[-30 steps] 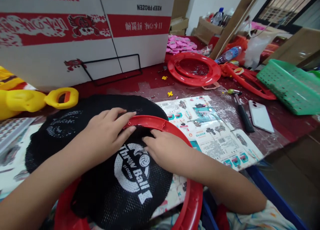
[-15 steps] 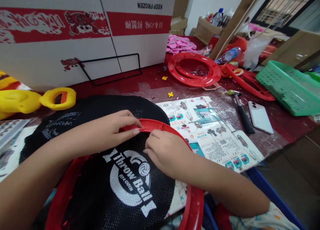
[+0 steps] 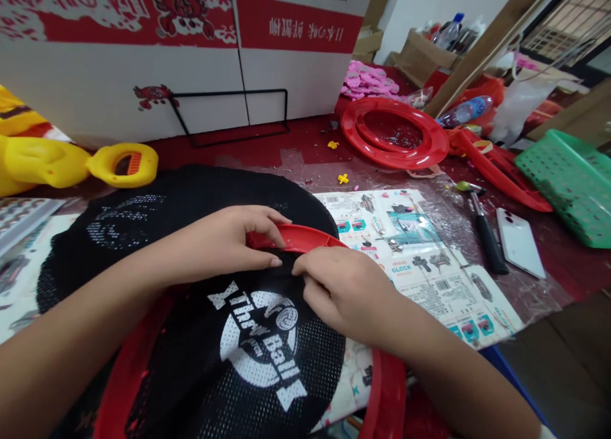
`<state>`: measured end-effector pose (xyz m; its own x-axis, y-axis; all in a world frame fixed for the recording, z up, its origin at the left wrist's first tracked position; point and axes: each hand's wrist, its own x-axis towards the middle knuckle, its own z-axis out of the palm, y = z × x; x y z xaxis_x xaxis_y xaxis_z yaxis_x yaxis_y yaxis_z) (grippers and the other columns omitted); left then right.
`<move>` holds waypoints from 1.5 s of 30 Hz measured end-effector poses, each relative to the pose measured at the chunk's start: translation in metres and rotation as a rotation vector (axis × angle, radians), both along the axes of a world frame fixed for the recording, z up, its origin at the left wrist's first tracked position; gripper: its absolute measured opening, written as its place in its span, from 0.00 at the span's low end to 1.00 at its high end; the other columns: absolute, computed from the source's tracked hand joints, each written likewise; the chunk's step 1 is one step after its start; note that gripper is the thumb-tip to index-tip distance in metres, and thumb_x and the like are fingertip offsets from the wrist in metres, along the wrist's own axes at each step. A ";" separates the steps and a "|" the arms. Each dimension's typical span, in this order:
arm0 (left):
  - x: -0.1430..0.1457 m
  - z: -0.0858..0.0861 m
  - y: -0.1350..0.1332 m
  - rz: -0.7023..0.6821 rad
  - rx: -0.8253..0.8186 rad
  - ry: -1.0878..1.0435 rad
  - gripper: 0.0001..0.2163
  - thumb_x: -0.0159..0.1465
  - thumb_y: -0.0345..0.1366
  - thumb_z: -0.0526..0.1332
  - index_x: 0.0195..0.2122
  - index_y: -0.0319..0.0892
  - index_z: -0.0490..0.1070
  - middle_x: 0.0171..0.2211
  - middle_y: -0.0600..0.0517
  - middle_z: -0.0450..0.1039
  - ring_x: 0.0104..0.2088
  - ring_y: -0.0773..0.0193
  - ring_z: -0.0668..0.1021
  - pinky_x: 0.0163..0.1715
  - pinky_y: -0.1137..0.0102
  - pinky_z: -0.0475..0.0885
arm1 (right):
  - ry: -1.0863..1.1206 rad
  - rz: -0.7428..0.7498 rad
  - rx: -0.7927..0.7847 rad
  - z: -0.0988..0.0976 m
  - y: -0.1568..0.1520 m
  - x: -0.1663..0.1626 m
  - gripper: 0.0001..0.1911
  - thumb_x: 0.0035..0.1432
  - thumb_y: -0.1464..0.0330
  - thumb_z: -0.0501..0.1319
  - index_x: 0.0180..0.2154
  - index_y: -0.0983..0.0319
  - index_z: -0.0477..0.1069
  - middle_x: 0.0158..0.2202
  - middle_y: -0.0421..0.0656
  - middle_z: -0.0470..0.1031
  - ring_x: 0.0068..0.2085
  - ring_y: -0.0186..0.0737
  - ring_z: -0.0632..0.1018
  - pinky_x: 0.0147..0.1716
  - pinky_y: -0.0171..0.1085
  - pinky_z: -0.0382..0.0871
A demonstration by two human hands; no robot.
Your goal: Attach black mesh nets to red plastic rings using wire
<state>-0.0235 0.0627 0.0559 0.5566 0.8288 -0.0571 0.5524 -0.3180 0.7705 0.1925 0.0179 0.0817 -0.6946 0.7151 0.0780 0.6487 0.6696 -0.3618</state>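
Note:
A red plastic ring (image 3: 389, 388) lies nearest me, with a round black mesh cloth (image 3: 200, 375) printed "Throw Ball" in white across it. At the ring's far rim, my left hand (image 3: 229, 238) has its fingers curled over the red edge and its thumb along the cloth's edge. Beside it, my right hand (image 3: 348, 286) is closed, pinching the mesh cloth's edge against the rim; its fingertips are partly hidden. Another black mesh piece (image 3: 229, 191) lies flat behind the ring.
Red rings (image 3: 356, 130) are stacked beyond. A hammer (image 3: 487, 232), a white phone (image 3: 520, 242) and a green basket (image 3: 573, 184) stand to the right. Printed cardboard (image 3: 458, 299) covers the table. A yellow toy (image 3: 121, 165) and a large carton (image 3: 200, 63) are at the back left.
The view has turned, so the surroundings sit further right or lower in the picture. My right fingers are curled more tightly at the cloth's edge; the cloth's print looks more creased.

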 end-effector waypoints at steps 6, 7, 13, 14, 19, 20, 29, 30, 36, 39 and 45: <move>0.002 -0.003 0.003 -0.006 0.046 -0.022 0.07 0.57 0.41 0.61 0.29 0.46 0.77 0.49 0.52 0.74 0.48 0.57 0.76 0.51 0.61 0.70 | 0.175 -0.031 -0.172 0.004 -0.002 -0.005 0.08 0.57 0.71 0.61 0.40 0.64 0.72 0.37 0.41 0.77 0.31 0.31 0.73 0.33 0.31 0.64; 0.004 -0.003 0.003 -0.004 0.043 -0.030 0.07 0.57 0.41 0.60 0.28 0.46 0.76 0.48 0.52 0.74 0.48 0.57 0.76 0.51 0.61 0.69 | 0.192 -0.030 -0.154 0.002 -0.002 -0.006 0.09 0.58 0.69 0.61 0.42 0.65 0.72 0.37 0.42 0.77 0.32 0.32 0.73 0.34 0.31 0.65; 0.009 -0.003 0.000 0.065 -0.041 -0.130 0.07 0.57 0.41 0.61 0.28 0.45 0.73 0.46 0.53 0.75 0.48 0.58 0.75 0.49 0.64 0.68 | 0.096 -0.017 0.074 -0.009 0.003 -0.001 0.12 0.60 0.75 0.54 0.41 0.67 0.76 0.35 0.46 0.77 0.36 0.38 0.75 0.36 0.35 0.67; 0.010 -0.003 0.000 0.076 -0.070 -0.153 0.07 0.58 0.41 0.61 0.28 0.44 0.72 0.45 0.53 0.75 0.47 0.59 0.75 0.48 0.65 0.68 | 0.083 -0.025 0.113 -0.010 0.004 0.000 0.13 0.59 0.75 0.54 0.41 0.67 0.76 0.34 0.46 0.76 0.35 0.38 0.75 0.35 0.35 0.67; 0.013 -0.003 -0.002 0.098 -0.087 -0.149 0.07 0.59 0.39 0.59 0.27 0.43 0.69 0.40 0.54 0.74 0.41 0.61 0.75 0.42 0.66 0.68 | 0.053 -0.034 0.205 -0.012 0.011 0.004 0.15 0.59 0.74 0.53 0.41 0.68 0.77 0.30 0.45 0.74 0.31 0.37 0.72 0.32 0.35 0.66; 0.014 -0.003 -0.003 0.108 -0.087 -0.145 0.07 0.59 0.40 0.59 0.28 0.43 0.69 0.38 0.54 0.74 0.38 0.62 0.74 0.40 0.67 0.68 | 0.052 -0.035 0.209 -0.012 0.011 0.004 0.15 0.60 0.74 0.52 0.41 0.69 0.77 0.30 0.46 0.74 0.31 0.38 0.72 0.32 0.35 0.66; 0.020 -0.007 -0.005 0.146 0.019 -0.061 0.10 0.60 0.42 0.56 0.31 0.42 0.70 0.34 0.52 0.72 0.34 0.62 0.72 0.35 0.66 0.66 | -0.036 -0.083 0.149 -0.013 0.015 0.002 0.17 0.60 0.74 0.51 0.44 0.67 0.77 0.32 0.47 0.74 0.34 0.40 0.72 0.34 0.37 0.65; 0.020 -0.007 -0.005 0.147 0.029 -0.057 0.10 0.60 0.42 0.56 0.31 0.42 0.70 0.34 0.52 0.72 0.34 0.62 0.72 0.35 0.66 0.66 | -0.054 -0.088 0.139 -0.012 0.015 0.002 0.17 0.60 0.74 0.52 0.44 0.67 0.77 0.31 0.46 0.73 0.34 0.40 0.72 0.34 0.37 0.65; 0.022 -0.009 -0.006 0.168 0.050 -0.032 0.11 0.61 0.43 0.56 0.34 0.42 0.72 0.32 0.53 0.71 0.33 0.62 0.72 0.34 0.66 0.66 | -0.142 -0.139 0.082 -0.009 0.015 0.001 0.17 0.61 0.73 0.52 0.46 0.64 0.76 0.33 0.46 0.73 0.35 0.40 0.72 0.35 0.37 0.63; 0.024 -0.009 -0.007 0.183 0.055 -0.015 0.11 0.60 0.43 0.56 0.32 0.42 0.71 0.32 0.52 0.71 0.33 0.61 0.72 0.34 0.65 0.65 | -0.188 -0.148 0.065 -0.007 0.016 0.001 0.17 0.61 0.72 0.52 0.47 0.63 0.76 0.33 0.46 0.73 0.35 0.40 0.72 0.35 0.37 0.62; 0.027 -0.012 -0.008 0.194 0.084 0.020 0.10 0.61 0.43 0.55 0.31 0.42 0.69 0.31 0.52 0.69 0.32 0.61 0.71 0.33 0.65 0.64 | -0.281 -0.162 0.048 -0.001 0.014 0.002 0.17 0.62 0.71 0.52 0.46 0.60 0.77 0.33 0.46 0.73 0.33 0.40 0.72 0.32 0.37 0.60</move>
